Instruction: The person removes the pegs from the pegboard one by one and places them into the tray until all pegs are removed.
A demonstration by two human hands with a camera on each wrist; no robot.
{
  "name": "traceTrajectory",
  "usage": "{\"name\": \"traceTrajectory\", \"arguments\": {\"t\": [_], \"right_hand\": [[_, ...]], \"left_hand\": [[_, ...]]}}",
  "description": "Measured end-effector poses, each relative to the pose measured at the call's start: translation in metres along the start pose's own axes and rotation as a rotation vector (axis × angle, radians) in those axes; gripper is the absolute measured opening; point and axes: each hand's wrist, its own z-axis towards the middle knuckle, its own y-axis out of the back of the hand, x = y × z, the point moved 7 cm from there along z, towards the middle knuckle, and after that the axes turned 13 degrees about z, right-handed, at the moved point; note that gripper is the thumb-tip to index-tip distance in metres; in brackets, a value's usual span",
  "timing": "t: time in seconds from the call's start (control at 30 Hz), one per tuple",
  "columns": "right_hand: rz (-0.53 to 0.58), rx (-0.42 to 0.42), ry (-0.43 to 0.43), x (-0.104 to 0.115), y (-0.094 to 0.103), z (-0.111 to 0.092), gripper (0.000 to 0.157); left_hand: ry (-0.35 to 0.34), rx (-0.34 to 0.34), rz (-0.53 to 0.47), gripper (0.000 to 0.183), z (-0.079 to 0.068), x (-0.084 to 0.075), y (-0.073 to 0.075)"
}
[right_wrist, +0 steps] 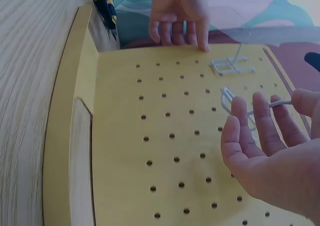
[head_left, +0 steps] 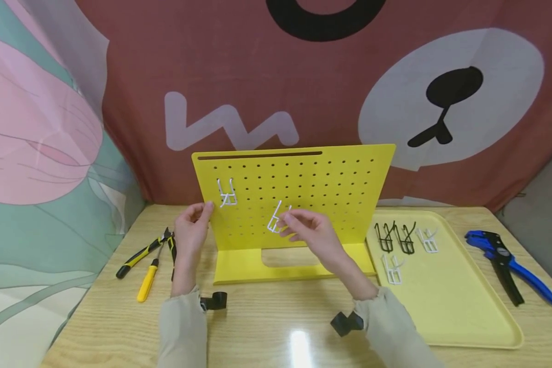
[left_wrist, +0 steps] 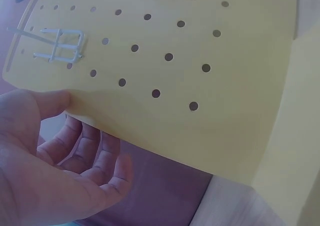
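A yellow pegboard [head_left: 322, 204] stands upright on its base on the wooden table. My left hand [head_left: 193, 230] grips its left edge, the thumb [left_wrist: 52, 103] on the front face and the fingers behind. Close to that thumb, a white wire hook [head_left: 228, 198] sits in the holes at the board's upper left. In front of the board's middle, my right hand [head_left: 315, 237] holds a second white wire hook [head_left: 273, 224] by its prong, between thumb and fingers. The right wrist view shows this hook [right_wrist: 226, 99] partly hidden by the fingers; whether it touches the board I cannot tell.
At the right lies a pale yellow tray [head_left: 460, 301] holding two black wire hooks [head_left: 386, 241] and two white ones [head_left: 394, 273]. Blue-and-black wire strippers [head_left: 506, 260] lie beyond it. Left of the board are cutting pliers [head_left: 140, 259] and a yellow-handled screwdriver [head_left: 147, 283].
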Motion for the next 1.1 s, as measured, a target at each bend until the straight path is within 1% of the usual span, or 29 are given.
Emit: {"name": "traceTrajectory", "arguments": {"t": [0.1, 0.23, 0.37, 0.47, 0.53, 0.63, 0.73, 0.9, 1.1], "right_hand": [[0.004, -0.015, -0.018, -0.002, 0.009, -0.003, 0.035], [0.003, -0.03, -0.063, -0.005, 0.022, -0.009, 0.039], [-0.013, -0.055, -0.09, -0.006, 0.038, -0.018, 0.032], [-0.067, -0.06, -0.074, -0.002, 0.049, -0.024, 0.03], [-0.116, -0.052, -0.059, 0.002, 0.057, -0.028, 0.034], [-0.213, -0.024, -0.036, 0.009, 0.072, -0.033, 0.035], [-0.279, 0.004, -0.027, 0.017, 0.086, -0.038, 0.03], [-0.321, 0.001, -0.001, 0.035, 0.112, -0.049, 0.023], [-0.362, -0.008, 0.017, 0.05, 0.134, -0.059, 0.022]], "left_hand": [[-0.006, -0.006, -0.006, 0.04, 0.0, 0.0, 0.001], [-0.01, -0.012, -0.012, 0.037, 0.0, 0.0, 0.001], [-0.01, -0.008, -0.017, 0.038, 0.001, 0.001, 0.0], [-0.018, -0.01, -0.015, 0.039, 0.001, 0.001, 0.001], [-0.023, -0.013, -0.015, 0.039, 0.001, 0.0, 0.001], [-0.021, -0.01, -0.012, 0.038, 0.001, 0.0, 0.002], [-0.008, -0.01, -0.002, 0.039, 0.001, 0.001, 0.003], [-0.001, -0.015, 0.006, 0.04, 0.001, -0.001, 0.002], [0.004, -0.01, 0.003, 0.04, 0.0, -0.001, 0.001]]}}
